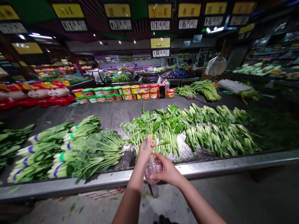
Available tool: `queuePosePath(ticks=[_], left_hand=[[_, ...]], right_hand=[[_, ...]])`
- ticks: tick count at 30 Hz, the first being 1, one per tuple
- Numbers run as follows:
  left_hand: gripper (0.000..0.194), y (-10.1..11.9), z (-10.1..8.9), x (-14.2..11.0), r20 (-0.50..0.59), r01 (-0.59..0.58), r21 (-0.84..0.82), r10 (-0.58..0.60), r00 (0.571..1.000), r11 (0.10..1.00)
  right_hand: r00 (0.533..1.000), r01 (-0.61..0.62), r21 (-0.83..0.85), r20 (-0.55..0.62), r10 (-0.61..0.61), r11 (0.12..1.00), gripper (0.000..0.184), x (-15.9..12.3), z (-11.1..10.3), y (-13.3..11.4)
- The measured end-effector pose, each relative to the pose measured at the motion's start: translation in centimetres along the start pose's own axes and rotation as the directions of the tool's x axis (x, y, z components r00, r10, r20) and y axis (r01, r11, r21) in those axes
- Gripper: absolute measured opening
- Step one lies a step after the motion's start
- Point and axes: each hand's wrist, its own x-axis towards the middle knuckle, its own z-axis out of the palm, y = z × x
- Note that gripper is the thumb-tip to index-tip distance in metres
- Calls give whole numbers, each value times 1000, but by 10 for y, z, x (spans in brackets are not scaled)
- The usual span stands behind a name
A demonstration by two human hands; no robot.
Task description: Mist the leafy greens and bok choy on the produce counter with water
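Low in front of me, a clear plastic bottle with a pinkish tint is held just over the stand's metal front edge. My right hand wraps its thumb and fingers around the bottle's body. At the bottle's top, my left hand is closed, with a small grey-blue piece showing by its fingers; its exact kind is unclear. The bottle's neck is mostly hidden by the left hand. Right beyond the hands lies a pile of leafy water spinach.
A metal rail borders the sloping vegetable stand. Banded greens lie left, bok choy right. Behind are stacked tubs, an upright phone and bundled long green vegetables. Price signs hang above. A person stands farther back.
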Motion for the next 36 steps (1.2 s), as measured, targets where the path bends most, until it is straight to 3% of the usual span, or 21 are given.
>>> queuePosePath(ticks=[6, 13, 18, 22, 30, 36], left_hand=[[69, 5, 11, 9, -49, 27, -46, -29, 998, 999], [63, 2, 18, 11, -58, 29, -117, -36, 998, 993], [63, 5, 19, 14, -16, -6, -66, 5, 1000, 998], [68, 9, 22, 16, 27, 54, -78, -52, 998, 996], [65, 18, 33, 17, 127, 90, -212, -64, 990, 973], [76, 25, 44, 24, 122, 84, -118, -69, 990, 989]], right_hand=[[999, -3, -44, -48, 1, 999, 94, 7, -11, -2], [998, -11, -95, -56, 6, 995, 92, 10, -17, 1], [997, -17, -71, -82, 11, 997, 89, 13, -19, 5], [994, -13, -90, -113, 2, 996, 88, 13, -22, 7], [985, -80, -164, -162, 53, 983, 88, 11, -33, 2], [981, -77, -180, -188, 42, 981, 88, 12, -39, 2]])
